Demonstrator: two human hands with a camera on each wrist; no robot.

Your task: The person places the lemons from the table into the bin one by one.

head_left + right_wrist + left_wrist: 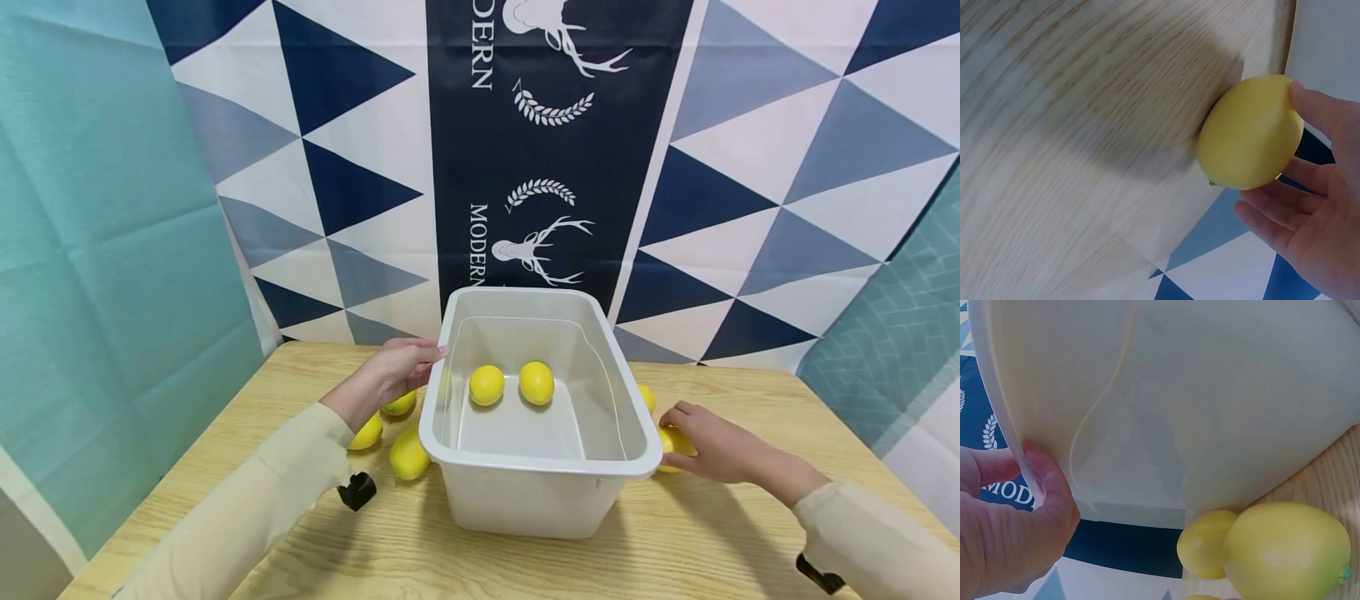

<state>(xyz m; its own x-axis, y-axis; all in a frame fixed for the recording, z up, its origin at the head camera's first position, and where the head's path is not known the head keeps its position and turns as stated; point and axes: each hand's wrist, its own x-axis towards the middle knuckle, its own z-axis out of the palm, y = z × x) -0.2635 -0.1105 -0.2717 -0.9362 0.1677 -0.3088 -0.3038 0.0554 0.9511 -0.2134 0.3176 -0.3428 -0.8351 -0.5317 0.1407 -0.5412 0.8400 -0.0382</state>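
Two lemons [487, 386] inside show only from head; left hand [397, 371] grips bin [521, 500], right hand [718, 443] a lemon [1249, 132].

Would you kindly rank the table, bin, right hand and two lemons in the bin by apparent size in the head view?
Table
Bin
Right hand
Left lemon and right lemon: nearly alike, so unranked

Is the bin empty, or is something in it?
Not empty: two lemons lie inside the bin, visible through its open top.
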